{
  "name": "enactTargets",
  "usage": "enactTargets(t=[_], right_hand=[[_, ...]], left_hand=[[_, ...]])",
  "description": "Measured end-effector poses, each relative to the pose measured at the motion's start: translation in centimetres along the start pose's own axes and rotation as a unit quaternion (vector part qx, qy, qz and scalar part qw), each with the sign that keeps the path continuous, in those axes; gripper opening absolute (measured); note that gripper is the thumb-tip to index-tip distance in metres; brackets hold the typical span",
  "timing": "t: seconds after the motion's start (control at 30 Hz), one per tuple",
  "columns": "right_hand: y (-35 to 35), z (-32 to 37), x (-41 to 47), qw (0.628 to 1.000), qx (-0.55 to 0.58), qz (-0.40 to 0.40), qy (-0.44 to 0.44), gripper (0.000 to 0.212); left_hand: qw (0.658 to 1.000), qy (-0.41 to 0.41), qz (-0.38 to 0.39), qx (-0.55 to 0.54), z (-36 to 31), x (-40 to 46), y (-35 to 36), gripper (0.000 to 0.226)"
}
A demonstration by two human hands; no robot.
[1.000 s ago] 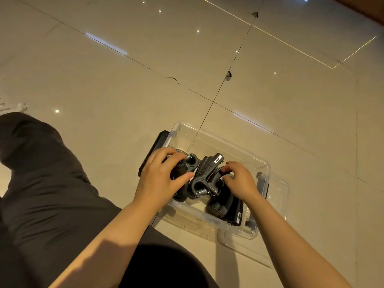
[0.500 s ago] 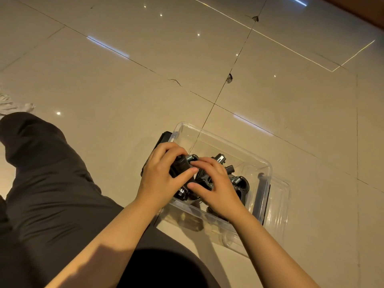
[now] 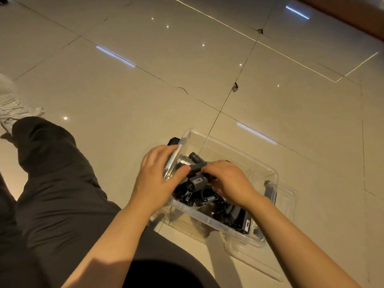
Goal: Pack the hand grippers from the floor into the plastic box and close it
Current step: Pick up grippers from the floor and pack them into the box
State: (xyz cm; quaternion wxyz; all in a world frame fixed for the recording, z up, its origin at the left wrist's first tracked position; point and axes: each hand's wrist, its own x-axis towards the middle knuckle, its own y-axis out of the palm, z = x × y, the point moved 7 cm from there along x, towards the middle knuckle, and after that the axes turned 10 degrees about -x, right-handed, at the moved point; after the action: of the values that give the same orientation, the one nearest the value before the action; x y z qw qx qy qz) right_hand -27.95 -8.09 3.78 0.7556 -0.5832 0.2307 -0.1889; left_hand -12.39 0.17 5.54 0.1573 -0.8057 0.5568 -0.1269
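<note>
The clear box [image 3: 268, 170] is set on the tiled floor [image 3: 145, 80], on its lid [image 3: 287, 196]. Several black grippers [image 3: 196, 183] are piled inside it. The box's left wall is grasped by the left hand [image 3: 159, 175]. A gripper on top is held by the curled right hand [image 3: 230, 181].

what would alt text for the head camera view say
Two bare hands arrange black hand grippers inside a clear plastic box on a beige tiled floor. The left hand grips the box's left wall; the right hand rests on the grippers. A dark trouser leg lies at left.
</note>
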Motion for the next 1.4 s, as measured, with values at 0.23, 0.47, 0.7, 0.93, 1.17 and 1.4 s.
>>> enactTargets(t=[0.23,0.47,0.7,0.93,1.17,1.4], right_hand=[[5.0,0.7,2.6,0.971,-0.189,0.070,-0.125,0.029],[7.8,-0.2,1.9,0.985,-0.130,0.093,-0.068,0.030],[8.8,0.0,1.1,0.991,-0.087,0.093,-0.049,0.042],[8.7,1.2,2.0,0.992,-0.116,0.029,-0.044,0.033],[8.9,-0.4,1.8,0.978,0.000,0.037,0.205,0.045],[10.9,1.0,3.6,0.933,0.115,0.086,0.330,0.086]], left_hand=[[0.989,-0.128,0.058,0.041,3.8,-0.5,1.0,0.079],[0.951,-0.188,0.238,0.058,6.2,-2.0,4.0,0.101],[0.946,-0.177,0.267,0.056,6.3,-1.1,3.2,0.099],[0.923,-0.177,0.334,0.075,5.2,-1.0,2.9,0.098],[0.968,-0.085,0.236,0.010,1.2,0.5,0.0,0.063],[0.985,-0.086,0.147,0.003,0.2,2.8,-4.1,0.047]])
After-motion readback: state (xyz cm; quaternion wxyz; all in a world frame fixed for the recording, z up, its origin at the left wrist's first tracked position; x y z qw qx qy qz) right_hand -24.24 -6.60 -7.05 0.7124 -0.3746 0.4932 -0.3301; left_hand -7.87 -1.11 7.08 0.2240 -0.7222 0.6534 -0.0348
